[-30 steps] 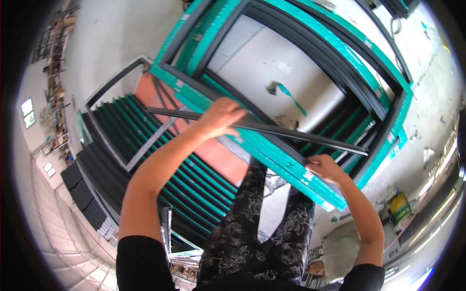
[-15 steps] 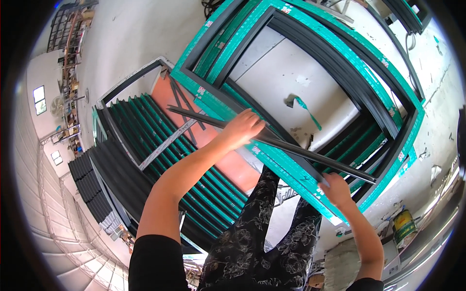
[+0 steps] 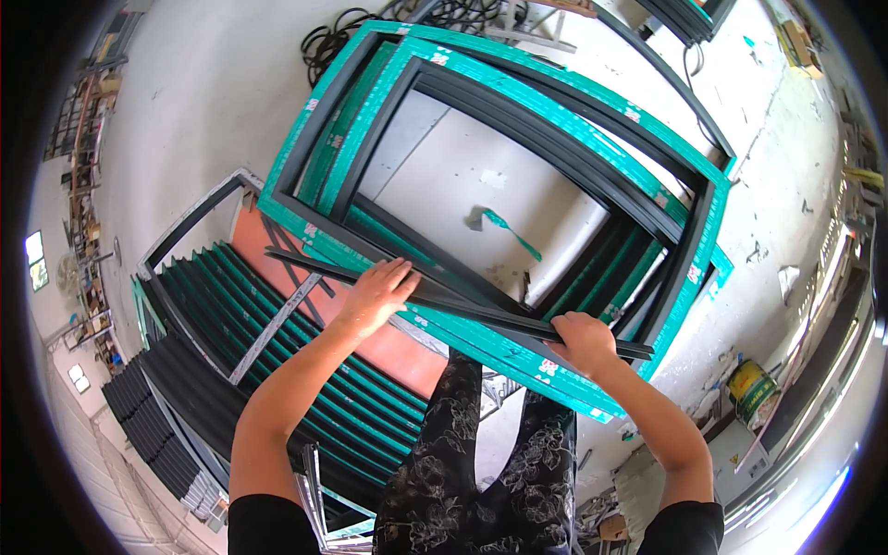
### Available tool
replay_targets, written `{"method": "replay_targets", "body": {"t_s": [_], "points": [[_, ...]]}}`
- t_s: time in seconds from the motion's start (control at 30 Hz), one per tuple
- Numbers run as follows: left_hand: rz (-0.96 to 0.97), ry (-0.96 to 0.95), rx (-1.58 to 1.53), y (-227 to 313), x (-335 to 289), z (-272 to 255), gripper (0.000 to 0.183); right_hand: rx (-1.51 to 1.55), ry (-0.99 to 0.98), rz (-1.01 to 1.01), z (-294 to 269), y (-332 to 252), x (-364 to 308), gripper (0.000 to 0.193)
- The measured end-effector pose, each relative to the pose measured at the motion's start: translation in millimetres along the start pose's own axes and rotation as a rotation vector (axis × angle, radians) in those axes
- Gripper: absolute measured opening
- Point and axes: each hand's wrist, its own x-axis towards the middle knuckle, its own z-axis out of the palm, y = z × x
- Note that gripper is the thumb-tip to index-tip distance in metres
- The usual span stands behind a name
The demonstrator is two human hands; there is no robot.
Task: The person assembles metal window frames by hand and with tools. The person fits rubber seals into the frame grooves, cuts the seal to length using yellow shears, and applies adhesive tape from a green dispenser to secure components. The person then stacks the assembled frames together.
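Note:
A long, thin black strip lies slantwise along the near side of a stack of rectangular frames, which are dark with green film on their faces. My left hand is closed round the strip left of its middle, fingers curled over it. Nearer its right end, my right hand is closed on the same strip, with the fingertips partly hidden beneath. The strip's left end juts past the frames, over thin dark pieces on an orange-pink board.
A rack of dark and green lengths stands at the left. A green-handled tool lies on the floor inside the frame opening. Coiled black hose lies at the back, and a yellow-green bucket stands at the right.
My right hand has moved from the frame's near edge onto the strip. The strip now lies closer along the near side of the frames. The whole view has shifted, with the frames further left.

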Motion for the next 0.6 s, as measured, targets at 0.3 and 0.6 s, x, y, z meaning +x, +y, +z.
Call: {"method": "replay_targets", "body": {"t_s": [0.3,0.6], "points": [[0.061,0.387,-0.048,85,68,-109,0.024,0.239,0.57,0.157,7,-24,-149,0.03],[0.435,0.258,-0.173,379,76,-139,0.022,0.316,0.65,0.233,42,-5,-317,0.058]]}}
